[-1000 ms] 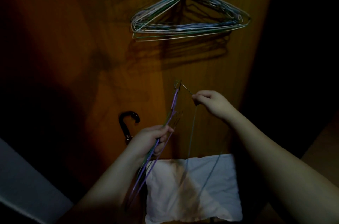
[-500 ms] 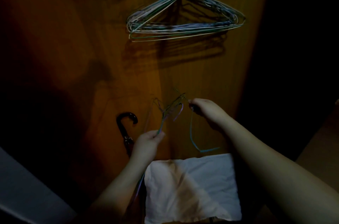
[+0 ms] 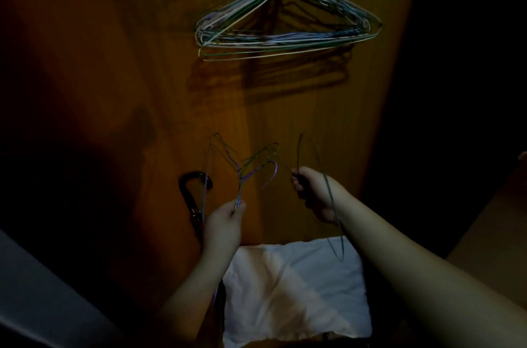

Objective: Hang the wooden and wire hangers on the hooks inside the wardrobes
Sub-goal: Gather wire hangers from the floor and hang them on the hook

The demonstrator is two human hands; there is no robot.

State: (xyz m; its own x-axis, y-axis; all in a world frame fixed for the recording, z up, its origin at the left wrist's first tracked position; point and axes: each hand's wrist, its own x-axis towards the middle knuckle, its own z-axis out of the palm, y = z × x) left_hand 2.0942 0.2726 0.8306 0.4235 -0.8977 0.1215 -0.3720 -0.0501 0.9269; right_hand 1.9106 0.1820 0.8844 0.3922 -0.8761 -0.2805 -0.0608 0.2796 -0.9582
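Several wire hangers (image 3: 285, 34) hang in a bunch high on the wooden wardrobe wall (image 3: 285, 108); their hook is cut off by the top edge. My left hand (image 3: 225, 222) grips a small bundle of purple and green wire hangers (image 3: 251, 169), their hooked tops pointing up. My right hand (image 3: 313, 190) grips a single dark wire hanger (image 3: 330, 199) that runs from above the fist down over my forearm. The two hands are apart, level with each other, well below the hanging bunch.
A black umbrella handle (image 3: 189, 190) leans against the wall left of my left hand. A white folded cloth (image 3: 293, 290) lies below both hands. A grey surface (image 3: 34, 296) fills the lower left. The scene is very dim.
My right hand has pulled one dark hanger free of the bundle and moved right. My left hand has shifted left and lower on its bundle.
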